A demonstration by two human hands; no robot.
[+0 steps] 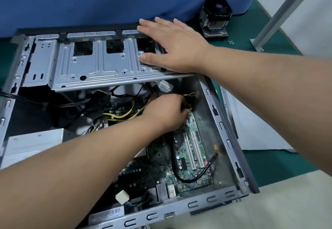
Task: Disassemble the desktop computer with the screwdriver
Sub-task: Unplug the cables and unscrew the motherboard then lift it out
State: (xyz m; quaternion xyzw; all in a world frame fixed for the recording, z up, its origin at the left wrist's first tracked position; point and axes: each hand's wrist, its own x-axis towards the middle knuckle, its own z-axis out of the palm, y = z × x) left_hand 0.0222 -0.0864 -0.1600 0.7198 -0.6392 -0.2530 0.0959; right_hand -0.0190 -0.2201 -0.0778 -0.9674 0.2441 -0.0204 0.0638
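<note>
Head view: the open desktop computer case [231, 131] lay on its side on the green counter [280, 164], filling most of the frame from 9 to 5 o'clock. The right hand [172, 47] lay flat on the grey metal drive cage [93, 63] at about 12 o'clock, fingers [149, 26] straight and spread, pressing on the cage's right end and holding nothing. The left hand [165, 112] reached down into the case near the centre, below the cage edge, fingers curled toward the upper corner of the motherboard [190, 157]; what they pinched, if anything, could not be told, as the fingertips were hidden behind the hand. Yellow and black cables [124, 114] ran just left of the left hand, at about 9 o'clock from it. The motherboard's white expansion slots [195, 149] sat at 5 o'clock from the left hand. A silver power supply box [34, 144] sat at 8 o'clock inside the case. A black CPU cooler with fan [215, 18] stood on the counter at 1 o'clock, outside the case, with small loose screws [231, 41] just right of it. A blue cloth [107, 0] covered the top. No screwdriver could be made out.
</note>
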